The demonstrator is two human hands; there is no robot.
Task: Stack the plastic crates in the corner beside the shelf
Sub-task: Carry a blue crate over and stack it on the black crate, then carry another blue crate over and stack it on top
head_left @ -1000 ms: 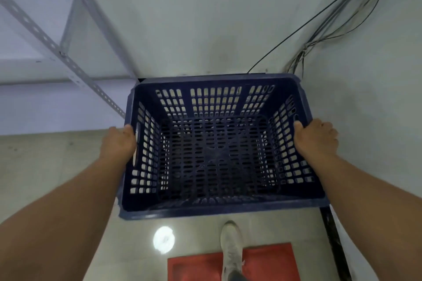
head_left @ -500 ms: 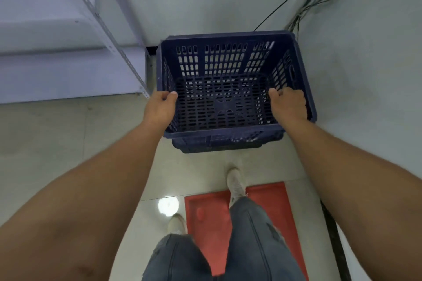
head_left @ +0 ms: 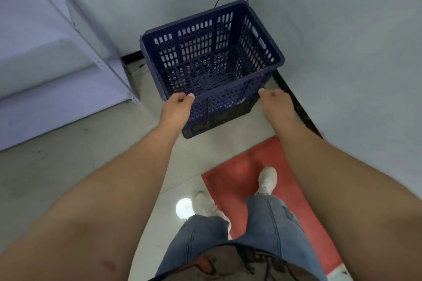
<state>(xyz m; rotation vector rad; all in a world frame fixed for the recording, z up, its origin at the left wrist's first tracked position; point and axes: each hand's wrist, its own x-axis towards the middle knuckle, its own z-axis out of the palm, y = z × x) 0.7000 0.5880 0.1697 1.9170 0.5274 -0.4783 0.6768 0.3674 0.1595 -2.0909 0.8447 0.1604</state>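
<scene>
Crates (head_left: 212,68) in dark blue, 2 nested, sit in the corner at 12 o'clock, shelf (head_left: 98,61) at 10 o'clock. Left hand (head_left: 177,107) curls loosely at the near rim; whether it grips is unclear. Right hand (head_left: 275,100) hangs released beside the near corner.

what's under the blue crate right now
A darker crate shows below the blue crate, which seems nested in it. Its inside and the floor beneath are covered.
</scene>
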